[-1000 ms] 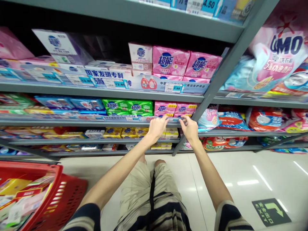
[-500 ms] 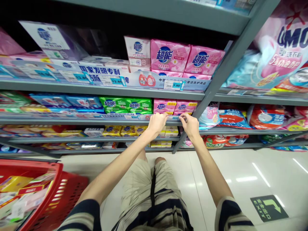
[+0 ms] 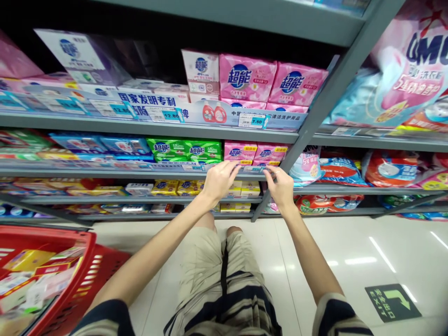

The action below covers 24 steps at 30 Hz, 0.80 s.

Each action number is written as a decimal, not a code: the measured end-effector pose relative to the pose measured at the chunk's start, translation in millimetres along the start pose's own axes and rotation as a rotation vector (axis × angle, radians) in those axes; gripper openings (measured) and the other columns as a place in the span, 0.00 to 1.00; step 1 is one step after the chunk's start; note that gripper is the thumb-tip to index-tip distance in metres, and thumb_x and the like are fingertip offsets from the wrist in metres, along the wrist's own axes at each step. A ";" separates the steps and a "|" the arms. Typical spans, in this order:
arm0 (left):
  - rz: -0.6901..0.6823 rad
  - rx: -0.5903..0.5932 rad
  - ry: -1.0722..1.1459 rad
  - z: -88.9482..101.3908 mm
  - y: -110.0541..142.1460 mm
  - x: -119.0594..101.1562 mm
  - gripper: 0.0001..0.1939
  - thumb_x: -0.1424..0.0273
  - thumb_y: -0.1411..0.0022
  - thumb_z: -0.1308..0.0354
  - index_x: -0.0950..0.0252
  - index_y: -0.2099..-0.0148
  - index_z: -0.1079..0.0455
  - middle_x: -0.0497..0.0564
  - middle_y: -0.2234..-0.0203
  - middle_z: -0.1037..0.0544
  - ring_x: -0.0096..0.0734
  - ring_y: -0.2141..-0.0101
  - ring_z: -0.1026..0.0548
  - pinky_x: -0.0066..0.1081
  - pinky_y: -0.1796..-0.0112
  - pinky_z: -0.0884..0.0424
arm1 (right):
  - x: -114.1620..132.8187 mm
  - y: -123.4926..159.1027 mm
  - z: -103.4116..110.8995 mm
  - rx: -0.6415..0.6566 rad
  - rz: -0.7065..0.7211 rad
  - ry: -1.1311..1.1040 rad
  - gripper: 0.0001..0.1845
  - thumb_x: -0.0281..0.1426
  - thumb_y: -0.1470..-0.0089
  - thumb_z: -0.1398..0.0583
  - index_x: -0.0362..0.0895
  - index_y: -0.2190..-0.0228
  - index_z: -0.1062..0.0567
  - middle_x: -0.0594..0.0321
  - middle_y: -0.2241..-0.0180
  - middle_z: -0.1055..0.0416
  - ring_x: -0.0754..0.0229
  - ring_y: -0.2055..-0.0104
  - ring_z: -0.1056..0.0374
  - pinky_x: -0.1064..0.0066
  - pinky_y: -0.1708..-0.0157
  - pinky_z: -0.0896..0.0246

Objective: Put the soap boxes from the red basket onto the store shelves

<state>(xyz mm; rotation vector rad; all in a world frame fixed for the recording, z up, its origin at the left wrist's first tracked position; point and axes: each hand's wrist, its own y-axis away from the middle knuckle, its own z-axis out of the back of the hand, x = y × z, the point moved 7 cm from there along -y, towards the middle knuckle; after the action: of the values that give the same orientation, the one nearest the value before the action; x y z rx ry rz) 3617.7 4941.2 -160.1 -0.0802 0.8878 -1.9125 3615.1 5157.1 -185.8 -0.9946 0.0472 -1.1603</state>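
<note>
At the front edge of a grey shelf, my left hand (image 3: 217, 183) reaches up with fingers stretched forward and thumb a little apart, nothing visible in it. My right hand (image 3: 281, 187) has thumb and forefinger pinched at the right end of a small price label (image 3: 253, 169) on the shelf-edge strip. Just behind the label sit pink soap packs (image 3: 240, 151) with yellow corner bands. Green soap packs (image 3: 168, 150) lie to their left. The fingertips of my left hand partly cover the strip.
A red shopping basket (image 3: 75, 280) full of packets stands at lower left. Pink soap packs (image 3: 248, 77) fill the shelf above, yellow packs (image 3: 164, 187) the one below. A slanting grey upright (image 3: 317, 88) separates detergent bags (image 3: 388, 168) at right. An exit sign (image 3: 392, 302) marks the floor.
My left hand has shifted slightly left, and its thumb and fingers have parted. My right hand has moved slightly right and down, still at the label. The view has shifted a little.
</note>
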 end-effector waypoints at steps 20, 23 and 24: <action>-0.160 0.049 -0.079 -21.7 1.3 -0.1 0.24 0.67 0.23 0.55 0.68 0.32 0.31 0.64 0.48 0.18 0.44 0.47 0.20 0.41 0.43 0.25 | 2.1 -0.9 -0.5 -0.012 0.088 0.031 0.24 0.39 0.28 0.48 0.45 0.38 0.27 0.50 0.49 0.20 0.52 0.50 0.23 0.59 0.49 0.26; -0.234 -0.081 -0.049 2.8 -16.4 0.0 0.23 0.69 0.23 0.54 0.70 0.34 0.31 0.65 0.39 0.24 0.48 0.35 0.30 0.49 0.34 0.34 | 15.4 -23.4 9.9 -0.071 0.213 0.104 0.22 0.37 0.28 0.47 0.44 0.40 0.26 0.48 0.40 0.25 0.47 0.37 0.31 0.49 0.36 0.35; -0.243 -0.078 -0.064 5.4 -22.9 0.6 0.23 0.69 0.23 0.55 0.71 0.33 0.32 0.66 0.38 0.26 0.48 0.34 0.32 0.50 0.33 0.36 | 19.0 -31.2 10.2 -0.064 0.244 0.137 0.22 0.37 0.28 0.47 0.44 0.40 0.26 0.48 0.39 0.27 0.46 0.35 0.33 0.47 0.35 0.37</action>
<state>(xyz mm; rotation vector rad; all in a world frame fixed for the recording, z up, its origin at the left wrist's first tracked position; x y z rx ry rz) 3602.3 4943.4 -142.5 -0.3069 0.9438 -2.0858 3605.6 5147.4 -150.4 -0.9357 0.3091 -1.0055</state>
